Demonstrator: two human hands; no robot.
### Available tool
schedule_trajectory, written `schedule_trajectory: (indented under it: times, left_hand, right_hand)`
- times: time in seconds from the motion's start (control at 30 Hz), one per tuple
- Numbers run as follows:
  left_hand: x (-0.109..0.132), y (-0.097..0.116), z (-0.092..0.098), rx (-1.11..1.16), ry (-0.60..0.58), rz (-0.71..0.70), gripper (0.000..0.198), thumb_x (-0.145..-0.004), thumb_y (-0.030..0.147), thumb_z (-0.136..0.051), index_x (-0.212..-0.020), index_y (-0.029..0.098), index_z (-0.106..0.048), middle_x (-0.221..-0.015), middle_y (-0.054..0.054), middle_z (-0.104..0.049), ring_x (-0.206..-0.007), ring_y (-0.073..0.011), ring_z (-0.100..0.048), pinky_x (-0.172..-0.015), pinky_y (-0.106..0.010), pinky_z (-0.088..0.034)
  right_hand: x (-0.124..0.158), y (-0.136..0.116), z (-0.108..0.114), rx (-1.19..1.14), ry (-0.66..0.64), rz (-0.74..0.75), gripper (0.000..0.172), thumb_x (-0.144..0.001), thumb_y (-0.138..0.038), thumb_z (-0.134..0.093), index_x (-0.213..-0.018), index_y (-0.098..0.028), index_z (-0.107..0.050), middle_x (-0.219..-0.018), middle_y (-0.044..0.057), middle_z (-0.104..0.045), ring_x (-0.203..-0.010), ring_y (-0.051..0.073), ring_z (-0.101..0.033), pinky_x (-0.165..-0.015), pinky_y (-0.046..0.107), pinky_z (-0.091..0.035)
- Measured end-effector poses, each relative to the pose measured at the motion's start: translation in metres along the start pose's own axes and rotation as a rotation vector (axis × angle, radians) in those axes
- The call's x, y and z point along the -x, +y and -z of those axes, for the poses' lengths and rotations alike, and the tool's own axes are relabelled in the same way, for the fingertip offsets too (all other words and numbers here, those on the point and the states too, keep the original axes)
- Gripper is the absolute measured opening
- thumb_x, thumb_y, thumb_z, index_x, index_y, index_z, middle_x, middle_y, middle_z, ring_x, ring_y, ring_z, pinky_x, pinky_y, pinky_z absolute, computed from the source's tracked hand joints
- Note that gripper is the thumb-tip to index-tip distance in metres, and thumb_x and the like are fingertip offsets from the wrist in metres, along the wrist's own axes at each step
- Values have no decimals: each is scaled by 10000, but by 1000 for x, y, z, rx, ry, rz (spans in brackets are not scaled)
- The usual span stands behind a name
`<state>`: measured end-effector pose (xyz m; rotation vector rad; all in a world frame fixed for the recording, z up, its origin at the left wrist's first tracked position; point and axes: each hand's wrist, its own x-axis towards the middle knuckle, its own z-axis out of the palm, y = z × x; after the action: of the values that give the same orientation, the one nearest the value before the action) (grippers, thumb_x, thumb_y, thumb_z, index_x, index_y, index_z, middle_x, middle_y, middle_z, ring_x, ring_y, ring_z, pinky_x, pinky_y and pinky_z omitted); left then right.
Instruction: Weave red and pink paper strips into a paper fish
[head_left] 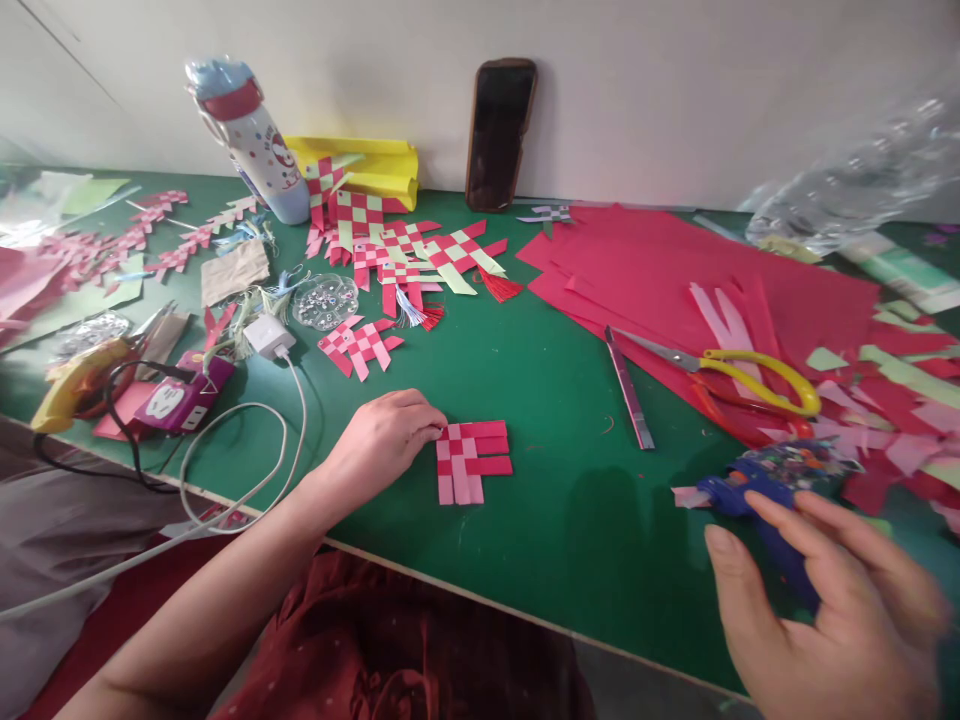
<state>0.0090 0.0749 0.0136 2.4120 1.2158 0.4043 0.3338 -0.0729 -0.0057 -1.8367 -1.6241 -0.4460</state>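
My left hand (390, 430) pinches the upper left corner of a small woven paper piece (459, 462), which lies flat on the green table (555, 560). Its pink and red strips form a checkered patch, with loose red ends to the right and pale pink ends toward me. My right hand (832, 610) is at the lower right, fingers spread and partly blurred. Just beyond its fingertips lies a blue tool (739, 492) that looks like a glue gun, its tip on a pink paper scrap. The hand partly covers the tool, and I see nothing held in it.
Scissors (765, 372), a craft knife (630, 390) and red paper sheets (637, 250) lie to the right. Finished woven paper fish (409, 250) lie farther back. A bottle (259, 145) and phone (501, 135) stand by the wall; a white cable (304, 410) loops at left.
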Motion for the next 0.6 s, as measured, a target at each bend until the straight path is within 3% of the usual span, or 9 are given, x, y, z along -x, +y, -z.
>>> schedule_trajectory:
  times: [0.6]
  left_hand:
    - [5,-1,-4,56,98,-35,191,-936,167,-565,-946,224,-747,-910,-14,-702,-777,-133,-654,-690,-243,-509]
  right_hand:
    - [-3,-5,-5,-61,-4,20,389,-846,-286,-697,-1225,-205,-669,-1179,153,-670,-1104,310,-637,-1009,487,-467]
